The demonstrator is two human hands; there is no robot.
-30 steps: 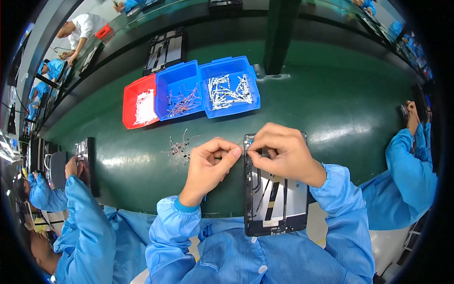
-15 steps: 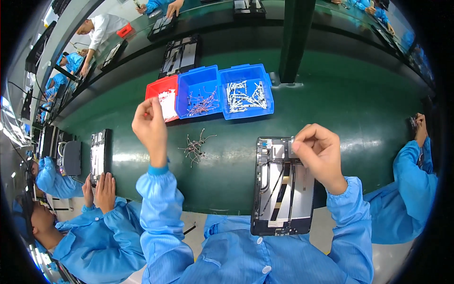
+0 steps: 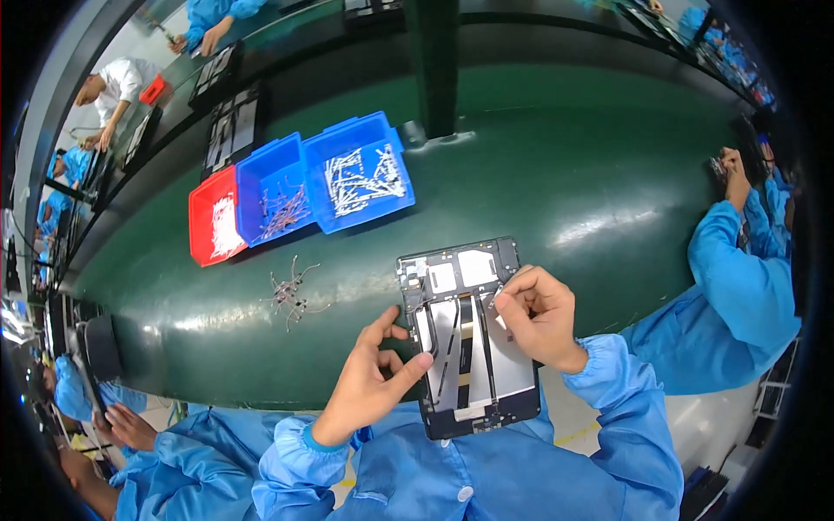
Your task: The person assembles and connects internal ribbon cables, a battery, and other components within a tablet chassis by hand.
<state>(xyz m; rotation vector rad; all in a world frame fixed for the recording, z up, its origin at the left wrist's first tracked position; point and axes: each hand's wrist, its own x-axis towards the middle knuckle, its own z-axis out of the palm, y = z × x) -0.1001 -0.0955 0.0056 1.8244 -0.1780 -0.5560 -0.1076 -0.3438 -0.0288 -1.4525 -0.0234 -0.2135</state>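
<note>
An opened tablet lies face down in front of me, its inside showing, with black ribbon cables over silver panels. Its near end sticks out past the table edge. My left hand is open at the tablet's left side, thumb against the edge and the other fingers spread. Over the upper right of the tablet, my right hand pinches thumb and forefinger together. Something small and pale shows at those fingertips, too small to name. Left of the tablet, a loose tangle of thin wires lies on the green table.
Beyond the wires stand a red bin of small white pieces, a blue bin of thin reddish wires, and another blue bin of white strips. A dark post rises behind them. Co-workers in blue sit at both sides.
My left hand has come down from beside the red bin to the tablet's left edge and opened. My right hand has moved down along the tablet's right side. The view has turned.
</note>
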